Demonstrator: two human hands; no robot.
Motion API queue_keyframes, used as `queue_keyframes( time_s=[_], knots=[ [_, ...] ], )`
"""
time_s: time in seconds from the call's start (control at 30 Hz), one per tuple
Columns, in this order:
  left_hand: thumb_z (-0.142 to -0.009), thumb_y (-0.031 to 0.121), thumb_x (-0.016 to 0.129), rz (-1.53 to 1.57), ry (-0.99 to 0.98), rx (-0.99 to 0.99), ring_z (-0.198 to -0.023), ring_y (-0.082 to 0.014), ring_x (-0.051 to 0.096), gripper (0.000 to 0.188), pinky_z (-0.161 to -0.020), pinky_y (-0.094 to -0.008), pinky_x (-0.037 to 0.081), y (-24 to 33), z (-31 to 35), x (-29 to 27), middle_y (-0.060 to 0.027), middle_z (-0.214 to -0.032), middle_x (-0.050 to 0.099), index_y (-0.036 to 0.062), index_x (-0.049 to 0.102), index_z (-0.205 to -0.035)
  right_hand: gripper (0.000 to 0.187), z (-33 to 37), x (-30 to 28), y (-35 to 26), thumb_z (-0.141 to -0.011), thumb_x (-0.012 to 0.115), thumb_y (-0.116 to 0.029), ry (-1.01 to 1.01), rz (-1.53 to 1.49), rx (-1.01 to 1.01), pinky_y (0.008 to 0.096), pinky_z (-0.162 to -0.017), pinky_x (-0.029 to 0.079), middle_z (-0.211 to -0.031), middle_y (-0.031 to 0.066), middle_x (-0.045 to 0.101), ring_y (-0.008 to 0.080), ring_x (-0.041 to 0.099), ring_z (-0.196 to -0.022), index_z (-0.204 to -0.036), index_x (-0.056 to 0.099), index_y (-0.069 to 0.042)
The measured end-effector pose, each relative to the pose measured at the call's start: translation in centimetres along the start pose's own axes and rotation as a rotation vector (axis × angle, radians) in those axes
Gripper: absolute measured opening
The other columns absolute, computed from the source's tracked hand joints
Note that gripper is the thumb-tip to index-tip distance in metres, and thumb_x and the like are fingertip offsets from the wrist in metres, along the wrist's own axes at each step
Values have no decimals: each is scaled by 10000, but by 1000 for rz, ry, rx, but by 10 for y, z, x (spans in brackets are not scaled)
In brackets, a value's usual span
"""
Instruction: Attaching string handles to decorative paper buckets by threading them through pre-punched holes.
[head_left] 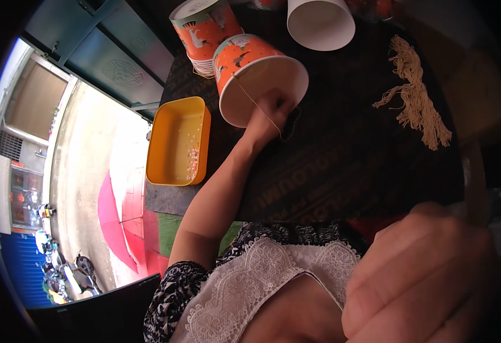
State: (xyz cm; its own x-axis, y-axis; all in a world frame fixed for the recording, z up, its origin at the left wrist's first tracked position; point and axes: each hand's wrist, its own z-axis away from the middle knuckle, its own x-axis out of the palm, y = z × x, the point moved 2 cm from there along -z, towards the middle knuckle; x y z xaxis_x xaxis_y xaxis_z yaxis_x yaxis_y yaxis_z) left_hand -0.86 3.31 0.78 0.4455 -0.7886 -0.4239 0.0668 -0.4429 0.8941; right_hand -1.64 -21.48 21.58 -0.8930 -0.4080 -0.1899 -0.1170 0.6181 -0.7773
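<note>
An orange patterned paper bucket (pixel 242 57) lies tipped, its white mouth facing me. My left hand (pixel 273 111) reaches into that mouth with its fingers curled; shadow hides the fingertips and whatever they grip. A thin string (pixel 250 97) runs from the bucket's rim across the mouth and over my left wrist, then loops beside it. Close up at the lower right is my right hand (pixel 422 274), raised away from the table with its fingers folded in. What it holds, if anything, is hidden.
Behind the bucket stands a stack of similar buckets (pixel 204 28), and a white-mouthed bucket (pixel 322 23) lies at the back. A yellow tray (pixel 153 143) with small beads is left. A bundle of beige strings (pixel 413 94) rests on the dark table (pixel 342 143) at right.
</note>
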Motion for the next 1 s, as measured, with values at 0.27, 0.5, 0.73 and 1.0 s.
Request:
queue_keyframes(
  time_s=[0.27, 0.5, 0.73, 1.0],
  knots=[
    [-836, 103, 610, 8, -15, 37, -755, -237, 641, 154, -697, -336, 493, 8, -4, 8, -165, -793, 656, -44, 627, -881, 406, 38, -7, -29, -853, 626, -200, -173, 70, 37, 308, -404, 378, -570, -14, 457, 134, 452, -447, -559, 355, -125],
    [-828, 117, 606, -9, 22, 111, -759, -259, 645, 162, -687, -358, 489, -1, -6, 7, -181, -799, 654, -38, 639, -860, 410, -21, 19, 22, -874, 546, -103, 327, 215, 173, 270, -369, 334, -508, -1, 448, 103, 420, -397, -517, 343, -110],
    [-829, 147, 599, -76, 17, 192, -740, -265, 638, 201, -682, -362, 485, 4, -4, 7, -200, -777, 643, -51, 629, -847, 372, 19, -4, 82, -920, 478, -90, 1109, 115, 328, 195, -328, 276, -478, -1, 441, 35, 346, -368, -564, 371, -101],
    [-827, 154, 611, 1, 14, 128, -691, -225, 621, 206, -637, -347, 485, -2, -4, 1, -148, -740, 637, -50, 621, -851, 178, 25, -16, 103, -911, 493, -70, 1066, 191, 314, 194, -400, 338, -623, 17, 520, 42, 411, -448, -734, 479, -55]
  ],
)
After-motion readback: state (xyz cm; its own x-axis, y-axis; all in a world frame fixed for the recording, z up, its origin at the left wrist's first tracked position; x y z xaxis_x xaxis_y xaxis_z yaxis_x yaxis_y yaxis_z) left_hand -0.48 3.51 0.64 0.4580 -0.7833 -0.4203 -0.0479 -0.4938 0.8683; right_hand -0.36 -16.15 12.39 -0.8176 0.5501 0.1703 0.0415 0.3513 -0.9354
